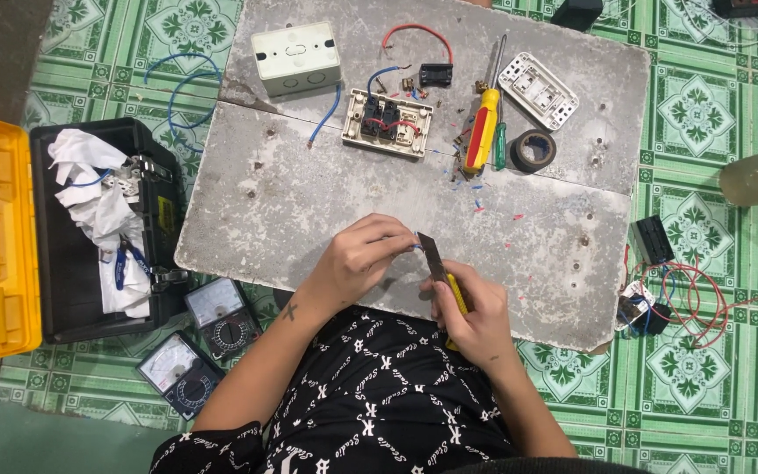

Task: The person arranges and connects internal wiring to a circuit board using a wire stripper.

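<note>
My left hand [363, 260] pinches a short blue wire [415, 248] at the near edge of a low grey board [309, 193]. My right hand [475, 314] grips a yellow-handled utility knife [440, 268], its dark blade touching the wire's end. Farther back on the board lie a cream switch plate with red and blue wiring [388, 122], a white junction box [296, 57], a red-and-yellow screwdriver [482, 127], a green screwdriver [500, 145], a roll of black tape [533, 150], a white switch frame [539, 89] and a small black switch with a red wire [435, 74].
An open black-and-yellow toolbox [72, 290] with white rags stands at the left. Two analog multimeters [221, 314] [177, 369] lie on the green tiled floor. Loose red wires and black parts [677, 290] lie at the right. Wire clippings dot the board.
</note>
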